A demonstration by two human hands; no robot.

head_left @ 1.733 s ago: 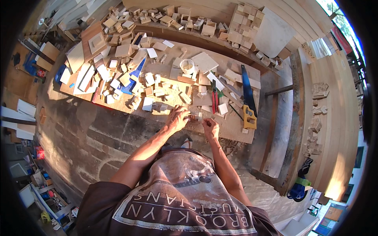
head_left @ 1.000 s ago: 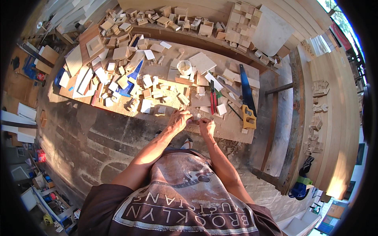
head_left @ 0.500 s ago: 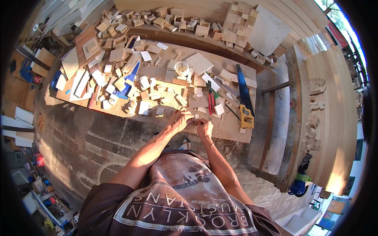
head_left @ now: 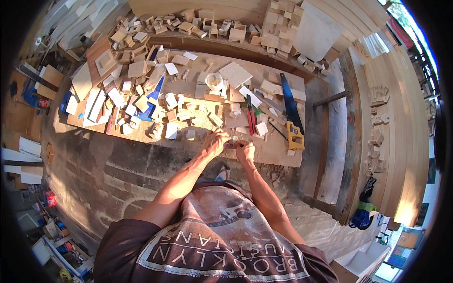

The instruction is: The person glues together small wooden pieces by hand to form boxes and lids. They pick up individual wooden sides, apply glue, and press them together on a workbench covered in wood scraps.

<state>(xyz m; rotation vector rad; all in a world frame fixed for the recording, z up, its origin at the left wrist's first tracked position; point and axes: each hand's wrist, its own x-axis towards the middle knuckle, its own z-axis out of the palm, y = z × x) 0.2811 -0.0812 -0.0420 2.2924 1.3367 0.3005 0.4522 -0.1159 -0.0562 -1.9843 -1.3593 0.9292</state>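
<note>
At the front edge of the wooden worktable (head_left: 271, 153), my left hand (head_left: 217, 143) and my right hand (head_left: 245, 152) are close together. Both have their fingers closed in a pinch. A small piece (head_left: 230, 145) shows in the gap between them, too small to name and mostly covered by the fingers. Just beyond my right hand lies a hand tool with red handles (head_left: 250, 121). Small pale wood blocks (head_left: 216, 119) lie beyond my left hand.
A handsaw with a yellow handle (head_left: 295, 135) lies at the table's right side. Farther back stands a round tub (head_left: 214, 82) with pale contents. Blocks and offcuts crowd the left half around a blue tool (head_left: 152, 106). A shelf with small wooden pieces (head_left: 237, 33) runs behind.
The whole view has shifted slightly, with the table and its things a little to the left and up. My hands keep nearly the same pose, pinched close together.
</note>
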